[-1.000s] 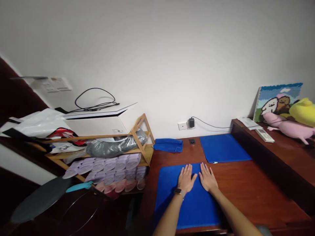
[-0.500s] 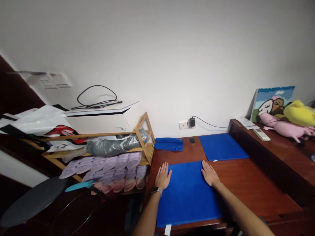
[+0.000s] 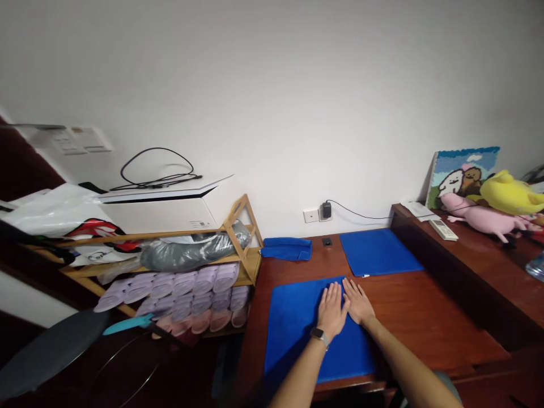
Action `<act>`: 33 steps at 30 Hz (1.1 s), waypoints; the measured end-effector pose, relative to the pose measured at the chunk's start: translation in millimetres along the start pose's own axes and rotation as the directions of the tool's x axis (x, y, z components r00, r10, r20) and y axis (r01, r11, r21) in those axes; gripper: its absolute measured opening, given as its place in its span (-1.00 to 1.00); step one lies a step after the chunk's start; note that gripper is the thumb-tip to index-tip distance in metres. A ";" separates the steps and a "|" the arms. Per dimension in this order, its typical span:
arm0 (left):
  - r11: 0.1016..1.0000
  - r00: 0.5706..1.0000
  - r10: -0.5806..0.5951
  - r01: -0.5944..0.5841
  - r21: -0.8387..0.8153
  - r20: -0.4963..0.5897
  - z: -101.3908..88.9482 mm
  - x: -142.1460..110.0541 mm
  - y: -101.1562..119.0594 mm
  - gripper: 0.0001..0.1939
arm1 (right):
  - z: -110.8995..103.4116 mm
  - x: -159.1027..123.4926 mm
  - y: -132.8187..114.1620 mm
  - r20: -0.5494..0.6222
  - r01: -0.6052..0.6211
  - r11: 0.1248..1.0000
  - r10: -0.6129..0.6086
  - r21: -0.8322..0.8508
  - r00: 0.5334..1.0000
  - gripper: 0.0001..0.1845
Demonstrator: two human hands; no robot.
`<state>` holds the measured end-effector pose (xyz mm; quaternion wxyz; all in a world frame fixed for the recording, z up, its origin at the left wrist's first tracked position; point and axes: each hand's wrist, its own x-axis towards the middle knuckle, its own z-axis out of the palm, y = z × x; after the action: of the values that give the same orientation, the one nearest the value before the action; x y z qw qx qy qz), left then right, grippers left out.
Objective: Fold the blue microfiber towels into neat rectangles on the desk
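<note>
Left hand (image 3: 331, 311), watch (image 3: 318, 333) on wrist, and right hand (image 3: 359, 304) both palm-down, fingers stretched out flat, pretty much side by side at far right corner of blue cloth (image 3: 293, 323). Cloth's spread out on bench (image 3: 403, 317), close to front edge. Second blue cloth (image 3: 379, 252) lies flat further back on right, folded blue bundle (image 3: 287, 250) back left.

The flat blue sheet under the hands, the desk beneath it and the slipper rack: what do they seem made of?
Blue sheet: fabric, matt and soft-looking, possibly microfibre; the even, non-shiny surface suggests it.
Desk: wood or wood-look veneer, lightly polished, judging by its reddish-brown colour and soft sheen.
Rack: probably smooth wood or bamboo, given its pale tan frame.
</note>
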<state>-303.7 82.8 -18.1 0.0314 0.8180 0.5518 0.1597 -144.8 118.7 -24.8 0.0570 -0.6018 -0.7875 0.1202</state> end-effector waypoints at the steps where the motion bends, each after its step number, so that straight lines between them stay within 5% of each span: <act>1: 1.000 1.000 -0.003 0.003 -0.020 0.025 8.2 2.6 11.3 -0.33 | 0.0 0.1 0.3 0.004 0.004 1.000 -0.004 -0.007 1.000 -0.30; 5: 0.998 0.996 -0.040 0.043 -0.042 0.080 14.9 -9.6 2.2 -0.31 | 1.8 0.3 0.5 -0.001 -0.005 1.000 0.005 -0.004 1.000 -0.29; 11: 0.930 0.939 -0.344 0.341 0.138 -0.004 -32.0 -86.7 -105.9 -0.27 | 0.4 1.0 -0.6 -0.013 -0.018 1.000 0.019 0.023 1.000 -0.27; 15: 0.915 0.935 -0.354 0.354 0.194 -0.040 -46.5 -116.3 -138.7 -0.29 | -9.5 -0.3 -4.9 0.035 -0.043 0.999 0.042 0.021 0.999 -0.28; 21: 0.915 0.932 -0.355 0.363 0.176 -0.075 -36.2 -111.6 -132.9 -0.27 | -4.2 -41.5 -22.8 -0.083 -0.093 0.994 0.097 0.050 0.992 -0.26; 27: 0.914 0.931 -0.358 0.366 0.175 -0.074 -46.2 -112.6 -136.5 -0.27 | 9.8 -85.5 -32.7 -0.002 -0.122 0.992 0.122 0.036 0.992 -0.26; 30: 0.934 0.949 -0.310 0.316 0.165 -0.061 -49.7 -100.5 -107.4 -0.31 | 7.4 -86.6 -34.1 0.011 -0.130 0.991 0.130 0.039 0.991 -0.26; 33: 0.983 0.987 -0.157 0.158 0.093 -0.025 -37.4 -76.6 -42.9 -0.33 | 6.4 -84.1 -32.6 0.012 -0.127 0.991 0.126 0.038 0.992 -0.27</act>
<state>-379.0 24.9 -9.8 0.0004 0.7709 0.6219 0.1376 -154.1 29.0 -18.0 0.0570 -0.6487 -0.7455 0.1418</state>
